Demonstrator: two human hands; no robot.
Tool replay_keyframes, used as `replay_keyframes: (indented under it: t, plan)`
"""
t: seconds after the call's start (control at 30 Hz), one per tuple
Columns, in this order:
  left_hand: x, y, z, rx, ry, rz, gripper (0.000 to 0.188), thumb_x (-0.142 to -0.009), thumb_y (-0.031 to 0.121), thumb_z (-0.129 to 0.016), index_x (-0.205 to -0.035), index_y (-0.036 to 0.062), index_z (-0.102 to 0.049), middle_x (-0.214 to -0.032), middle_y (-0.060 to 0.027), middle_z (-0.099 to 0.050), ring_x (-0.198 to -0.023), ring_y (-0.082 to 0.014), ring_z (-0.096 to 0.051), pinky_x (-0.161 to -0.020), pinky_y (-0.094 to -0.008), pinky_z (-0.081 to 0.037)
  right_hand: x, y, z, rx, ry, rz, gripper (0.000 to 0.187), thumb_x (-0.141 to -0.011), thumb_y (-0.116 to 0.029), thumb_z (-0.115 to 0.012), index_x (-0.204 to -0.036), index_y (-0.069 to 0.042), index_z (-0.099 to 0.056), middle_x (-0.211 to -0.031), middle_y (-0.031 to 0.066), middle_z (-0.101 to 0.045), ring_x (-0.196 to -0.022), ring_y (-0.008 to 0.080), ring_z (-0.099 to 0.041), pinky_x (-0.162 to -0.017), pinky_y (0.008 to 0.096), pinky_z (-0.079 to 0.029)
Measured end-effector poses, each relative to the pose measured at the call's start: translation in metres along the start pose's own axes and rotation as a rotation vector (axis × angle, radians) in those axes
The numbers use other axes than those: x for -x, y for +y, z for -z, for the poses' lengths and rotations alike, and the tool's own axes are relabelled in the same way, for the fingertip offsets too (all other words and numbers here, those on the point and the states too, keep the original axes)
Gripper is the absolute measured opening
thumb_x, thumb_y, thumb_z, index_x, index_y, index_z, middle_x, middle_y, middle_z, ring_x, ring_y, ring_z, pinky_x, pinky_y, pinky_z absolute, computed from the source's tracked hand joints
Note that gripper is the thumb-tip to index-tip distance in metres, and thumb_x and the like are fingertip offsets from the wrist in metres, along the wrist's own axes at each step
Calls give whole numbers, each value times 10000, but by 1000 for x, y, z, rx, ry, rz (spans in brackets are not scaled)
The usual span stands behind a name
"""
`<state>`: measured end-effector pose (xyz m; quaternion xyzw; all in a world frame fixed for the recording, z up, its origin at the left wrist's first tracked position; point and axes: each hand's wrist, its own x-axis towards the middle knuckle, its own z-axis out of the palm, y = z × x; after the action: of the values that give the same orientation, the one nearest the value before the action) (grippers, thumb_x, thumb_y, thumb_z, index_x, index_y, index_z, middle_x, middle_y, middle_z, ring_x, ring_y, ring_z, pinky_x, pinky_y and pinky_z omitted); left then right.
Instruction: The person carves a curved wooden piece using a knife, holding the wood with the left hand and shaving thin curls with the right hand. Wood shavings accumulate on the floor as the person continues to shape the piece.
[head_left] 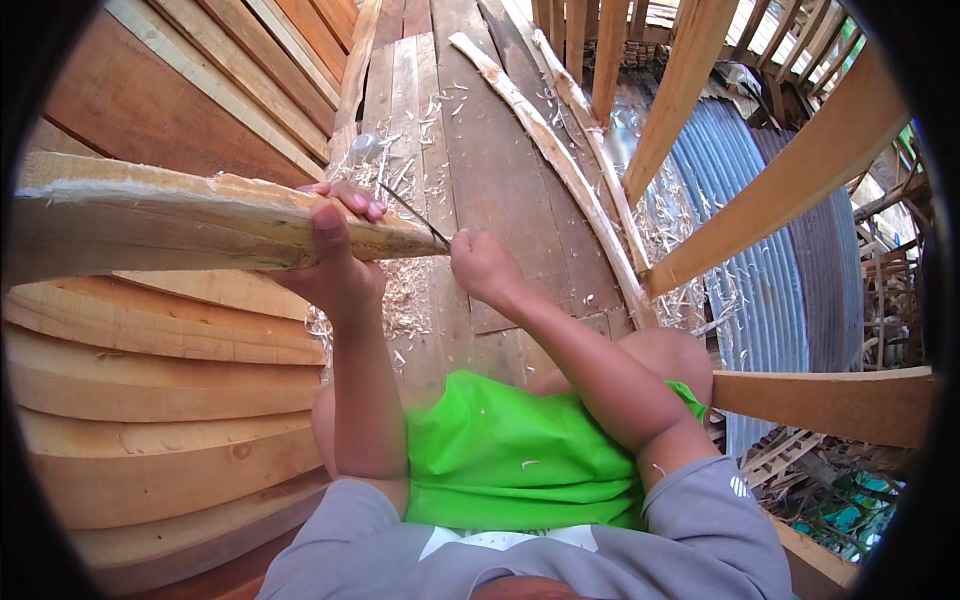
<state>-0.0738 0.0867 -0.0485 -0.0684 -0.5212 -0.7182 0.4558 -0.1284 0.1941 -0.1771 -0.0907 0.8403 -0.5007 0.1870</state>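
A long, pale piece of wood point(170, 215) with a rough whitish upper edge reaches in from the left and narrows toward its right end. My left hand point(345, 255) is wrapped round it near that narrow end, thumb on the near side and fingertips showing over the far side. My right hand point(482, 268) is closed in a fist just right of the tip. From that fist a thin dark knife blade point(412, 213) slants up and left, close to the wood's tip. The fist hides the handle.
Two peeled poles point(550, 145) lie along the plank floor point(490, 180). Wood shavings point(405, 300) are scattered there, with a small clear cup point(366, 146) among them. Board walling point(170, 380) stands at the left. Wooden railing bars point(770, 215) and corrugated metal sheets point(750, 270) are at the right.
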Motion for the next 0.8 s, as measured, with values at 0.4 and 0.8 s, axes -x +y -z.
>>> replay_keyframes:
  t: [0.4,0.8]
  plan:
    - [6,-11,12,105,57,-6,433,-891,480,-680,-1045,137,-464,-719,-25,-494,-698,-154,-500,-714,-384,-473,-4,-11,45,94,11,-74,616,-980,-385,-311,-927,120,-660,-932,343,-650,-945,473,-640,-894,515,-480]
    - [2,-6,49,84,-241,121,421,-922,398,-558,-1151,44,-551,-954,-84,-521,-911,-228,-551,-970,-560,-465,1,-4,32,346,68,-106,608,-1021,-360,-255,-894,46,-689,-924,273,-680,-906,450,-655,-848,521,-501]
